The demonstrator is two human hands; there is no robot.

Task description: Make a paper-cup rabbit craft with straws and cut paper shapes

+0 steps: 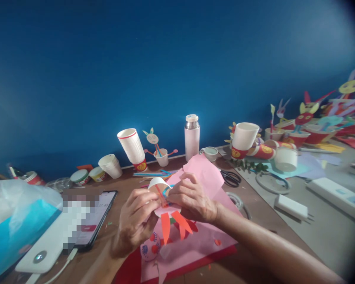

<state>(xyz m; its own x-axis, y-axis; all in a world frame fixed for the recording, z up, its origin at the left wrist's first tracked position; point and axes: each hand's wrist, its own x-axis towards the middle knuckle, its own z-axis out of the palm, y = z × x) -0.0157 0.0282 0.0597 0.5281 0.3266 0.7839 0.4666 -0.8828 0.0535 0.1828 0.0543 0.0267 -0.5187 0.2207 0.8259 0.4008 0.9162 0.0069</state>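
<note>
Between my two hands a small paper cup (159, 182) is tipped so that its mouth faces me. An orange stick and a bent blue strip (167, 191) show inside it. My left hand (137, 219) has its fingers closed on the cup's left side. On the right, my right hand (192, 199) pinches at the rim beside the blue strip; its fingertips are partly hidden. Orange paper strips (182, 225) hang below the cup. Under my hands lie pink paper sheets (207, 236) and a round pink paper face (150, 248) with drawn eyes.
A stack of paper cups (131, 146), a finished cup figure (161, 157) and a thermos (192, 140) stand along the wall. Black scissors (231, 178) lie to the right, near a white charger (291, 207). At left are a phone (102, 217) and a power bank (44, 244).
</note>
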